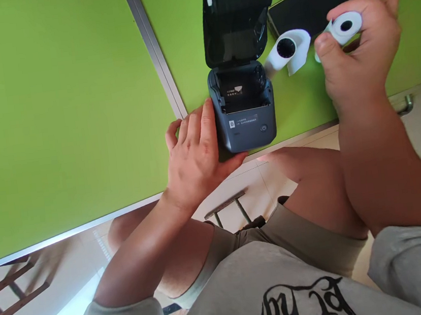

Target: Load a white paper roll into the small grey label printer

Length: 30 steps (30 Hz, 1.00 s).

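Observation:
A small dark grey label printer (247,127) stands near the table's front edge. Its black lid (240,21) is swung up, and the paper bay inside shows a printed sticker. My left hand (197,154) rests against the printer's left side and front, fingers spread along the body and the thumb at its lower front edge. In my right hand (362,52), closed between thumb and fingers, is a white paper roll (348,25) with a dark core hole. Another white roll (282,54), its loose end curling out, lies on the table just right of the printer.
A smartphone (317,1) with a dark screen lies behind the rolls. The green table (66,103) has a metal seam (153,47) left of the printer and a metal front edge. My legs are below that edge, with stool frames (12,294) on the floor.

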{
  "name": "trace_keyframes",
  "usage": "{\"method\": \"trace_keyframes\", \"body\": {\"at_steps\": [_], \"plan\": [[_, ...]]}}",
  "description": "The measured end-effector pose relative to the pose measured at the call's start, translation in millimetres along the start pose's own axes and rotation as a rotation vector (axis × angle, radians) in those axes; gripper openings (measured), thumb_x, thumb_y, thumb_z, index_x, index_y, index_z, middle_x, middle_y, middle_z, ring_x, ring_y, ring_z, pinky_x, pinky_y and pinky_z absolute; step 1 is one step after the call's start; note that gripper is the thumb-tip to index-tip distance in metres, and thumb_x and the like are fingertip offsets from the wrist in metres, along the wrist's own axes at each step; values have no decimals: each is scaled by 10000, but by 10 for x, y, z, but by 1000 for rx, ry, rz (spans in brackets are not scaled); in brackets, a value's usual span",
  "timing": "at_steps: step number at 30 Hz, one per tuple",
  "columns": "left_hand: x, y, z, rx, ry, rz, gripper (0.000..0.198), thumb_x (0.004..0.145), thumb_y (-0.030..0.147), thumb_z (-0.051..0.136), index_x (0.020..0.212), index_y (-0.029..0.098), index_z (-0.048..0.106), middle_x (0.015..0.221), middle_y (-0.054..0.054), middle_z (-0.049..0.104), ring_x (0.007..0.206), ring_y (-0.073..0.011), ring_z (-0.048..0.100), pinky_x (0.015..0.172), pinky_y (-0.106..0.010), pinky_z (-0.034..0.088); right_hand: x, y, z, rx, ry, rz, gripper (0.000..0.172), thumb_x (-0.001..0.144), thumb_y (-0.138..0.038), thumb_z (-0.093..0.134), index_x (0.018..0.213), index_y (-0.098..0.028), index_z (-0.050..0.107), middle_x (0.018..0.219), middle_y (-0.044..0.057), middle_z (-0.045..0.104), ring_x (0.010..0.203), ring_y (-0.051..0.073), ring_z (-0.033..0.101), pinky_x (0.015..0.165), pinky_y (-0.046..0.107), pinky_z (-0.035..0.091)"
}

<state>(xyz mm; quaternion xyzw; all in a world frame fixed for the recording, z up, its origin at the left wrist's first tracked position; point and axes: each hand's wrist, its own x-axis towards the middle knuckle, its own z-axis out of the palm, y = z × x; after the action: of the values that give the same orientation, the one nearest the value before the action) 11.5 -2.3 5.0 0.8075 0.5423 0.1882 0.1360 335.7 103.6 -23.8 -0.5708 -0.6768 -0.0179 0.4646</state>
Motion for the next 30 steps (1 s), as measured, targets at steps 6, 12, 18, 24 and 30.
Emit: {"method": "trace_keyframes", "body": {"at_steps": [6, 12, 18, 24, 30], "plan": [[-2, -3, -13, 1, -16, 3, 1036, 898, 815, 570, 1573, 45, 420, 1461, -256, 620, 1336, -389, 586, 1180, -532, 389, -14, 171, 12, 69, 11, 45, 610, 685, 117, 755, 1182, -238, 748, 1141, 18, 761, 1019, 213, 730, 871, 348, 553], [0, 4, -16, 14, -11, 2, 1038, 899, 811, 571, 1570, 34, 417, 1448, -261, 624, 1330, -395, 590, 1177, -540, 392, 43, -123, -109, 5, -1, -78, 648, 699, 0, 832, 1267, -282, 702, 1229, 25, 651, 1144, 259, 660, 1080, 482, 475], [-4, -13, 3, 11, -16, 1, 1020, 891, 801, 594, 1584, 77, 402, 1468, -255, 615, 1334, -403, 587, 1186, -555, 375, -47, -758, 37, 82, -203, -360, 681, 819, -131, 722, 1450, -339, 570, 1342, 67, 564, 1275, 309, 584, 1089, 518, 492], [-7, -24, 14, 34, 16, 33, 1028, 893, 780, 616, 1556, 17, 428, 1437, -262, 633, 1311, -386, 607, 1163, -517, 396, -157, -622, 321, 29, -243, -290, 713, 819, -80, 659, 1456, -314, 442, 1366, 96, 533, 1299, 295, 565, 1100, 510, 498], [-2, -9, -26, 8, -3, 17, 1012, 902, 794, 587, 1570, 52, 424, 1454, -239, 632, 1330, -372, 598, 1178, -507, 387, -184, -514, 312, 60, -274, -84, 710, 796, -177, 759, 1402, -328, 421, 1206, 27, 618, 1067, 223, 649, 957, 429, 551]]}}
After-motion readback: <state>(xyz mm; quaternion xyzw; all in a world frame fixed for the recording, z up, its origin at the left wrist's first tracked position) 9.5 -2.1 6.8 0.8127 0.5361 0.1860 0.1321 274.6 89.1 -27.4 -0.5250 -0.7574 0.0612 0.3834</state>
